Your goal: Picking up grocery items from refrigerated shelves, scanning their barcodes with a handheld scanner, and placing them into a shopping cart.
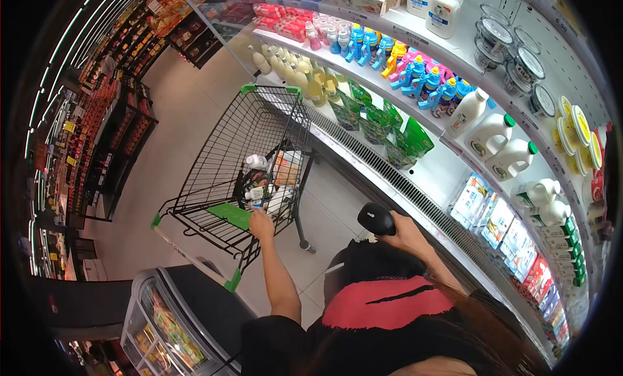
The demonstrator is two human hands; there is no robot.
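Note:
A wire shopping cart point(209, 147) with green corner pieces stands ahead and to the left. My left hand point(262, 225) reaches over its near side, at the right end of the green plastic panel point(231, 215), and seems to have hold of a white-and-blue item, mostly hidden by the fingers. Within the cart lie a white bottle point(256, 162), another white bottle point(254, 193) and several packages. Held in my right hand point(400, 231) is a rounded black object point(375, 219) like a handheld scanner, near the lower edge of the refrigerated shelf.
A refrigerated display point(389, 174) with milk jugs point(491, 135), green pouches point(409, 142) and colourful bottles point(413, 76) curves along the right. A glass-topped freezer point(170, 322) stands at the lower left. Stocked shelves point(121, 118) line the far left, beyond a tiled floor point(141, 196).

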